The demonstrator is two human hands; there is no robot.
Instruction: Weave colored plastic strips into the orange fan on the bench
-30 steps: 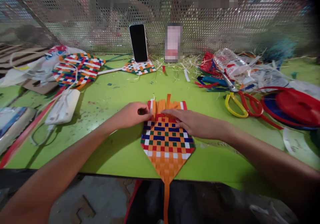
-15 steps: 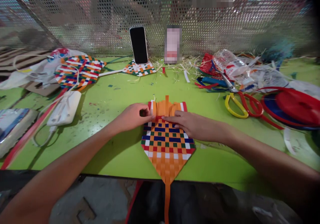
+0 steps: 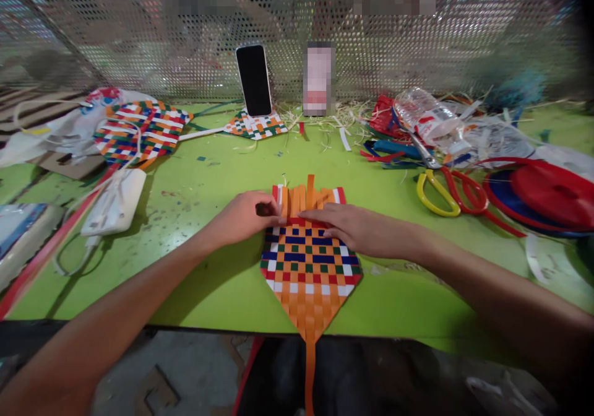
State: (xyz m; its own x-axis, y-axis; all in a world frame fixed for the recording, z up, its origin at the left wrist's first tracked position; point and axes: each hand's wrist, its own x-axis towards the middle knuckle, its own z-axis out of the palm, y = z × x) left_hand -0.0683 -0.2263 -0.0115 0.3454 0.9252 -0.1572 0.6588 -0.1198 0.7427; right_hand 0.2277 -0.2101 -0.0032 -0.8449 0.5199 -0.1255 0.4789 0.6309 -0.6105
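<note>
A woven piece [image 3: 306,280] of orange, white, blue, green and red flat strips lies on the green table, its orange point and a long orange tail [image 3: 310,372] hanging over the front edge. Across its upper part runs a red strip [image 3: 301,221]. My left hand [image 3: 248,218] pinches at the upper left side, thumb tip by the strip's left end; the fingertips are partly hidden. My right hand [image 3: 350,224] lies over the upper right side, fingers stretched out and pressing along the red strip. Loose orange strip ends [image 3: 299,199] stick up beyond it.
Scissors [image 3: 439,193] and a red strip roll [image 3: 552,196] lie right, near plastic wrappers [image 3: 431,119]. A phone [image 3: 253,80] leans on the mesh screen [image 3: 288,26] behind a small woven piece [image 3: 255,125]. Left are another woven piece [image 3: 143,131] and a white power strip [image 3: 116,202].
My right fingers have flattened along the red strip, and the orange strip ends above are more spread out. My left hand stays nearly in place. The view has shifted slightly.
</note>
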